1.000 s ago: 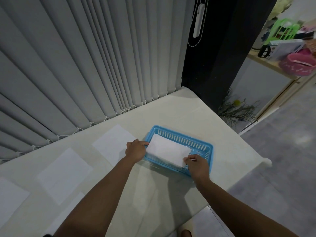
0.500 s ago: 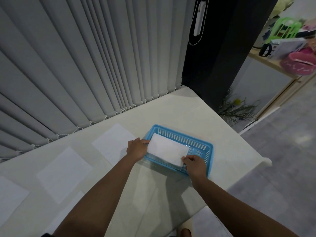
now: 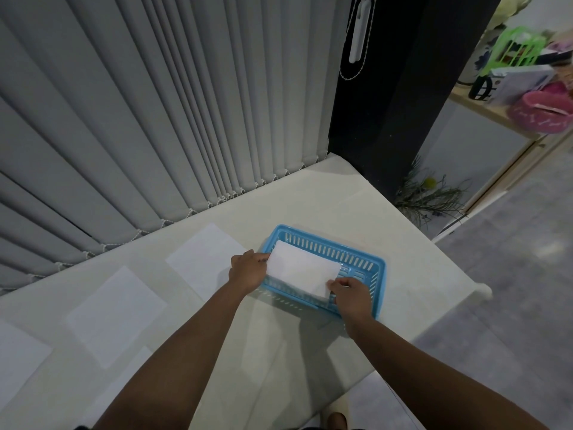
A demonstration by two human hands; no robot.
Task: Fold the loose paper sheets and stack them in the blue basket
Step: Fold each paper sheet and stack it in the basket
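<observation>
A blue slotted basket (image 3: 356, 254) stands on the cream table toward its right end. A folded white paper (image 3: 302, 270) lies across the basket's inside, tilted, its near edge over the front wall. My left hand (image 3: 248, 270) pinches the paper's left end at the basket's left rim. My right hand (image 3: 352, 294) grips the paper's near right corner over the front right of the basket. Flat unfolded sheets lie to the left: one (image 3: 204, 256) beside my left hand, another (image 3: 116, 315) further left, a third (image 3: 18, 361) at the frame's left edge.
The cream table (image 3: 412, 265) ends about a hand's width right of the basket, with grey floor (image 3: 511, 305) beyond. Grey vertical blinds (image 3: 155, 119) hang along the far edge. A black pillar (image 3: 403, 88) stands at the far right corner, with dried plants at its foot.
The folded paper has sunk lower into the basket and shifted slightly away from me. Both hands followed it down, the right hand moving in over the front wall.
</observation>
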